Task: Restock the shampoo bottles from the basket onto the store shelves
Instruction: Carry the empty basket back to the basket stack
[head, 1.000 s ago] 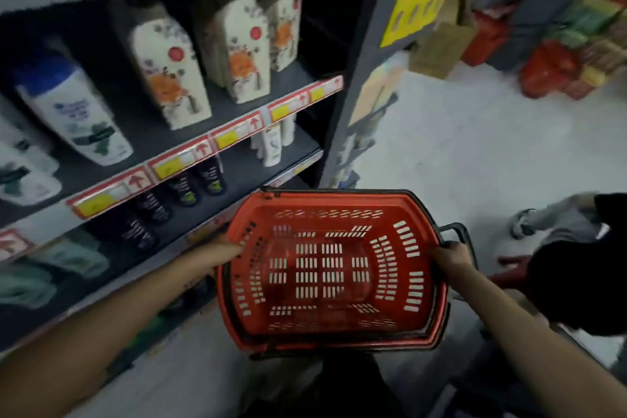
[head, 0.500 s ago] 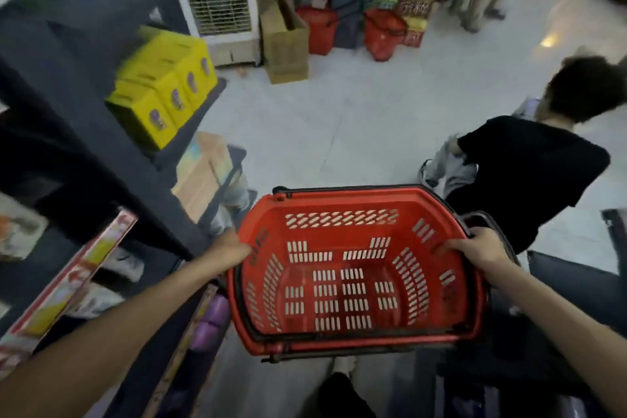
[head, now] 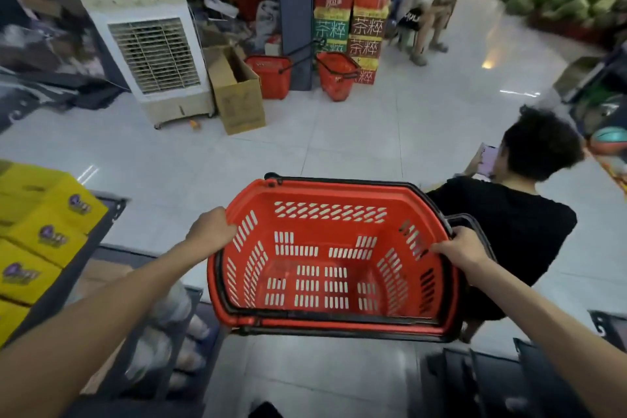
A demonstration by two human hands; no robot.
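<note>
Fingers (head: 228,227) on our left hand (head: 211,231) and right hand (head: 458,248) grip the empty basket (head: 334,193). We might bump the person (head: 502,214) just beside it

I count three red baskets: one held basket (head: 339,193), gripped at its rim by my two hands, left hand (head: 212,231) and right hand (head: 461,248), plus a left floor basket (head: 269,80) and a right floor basket (head: 337,81). Other persons number two: one crouching person (head: 509,224) and one seated person (head: 431,7). I count one air cooler (head: 149,51), one open cardboard box (head: 241,102), one ball (head: 609,141) and two columns of drink cartons (head: 369,3); the yellow boxes (head: 44,224) are cut off, so I cannot count them.
</note>
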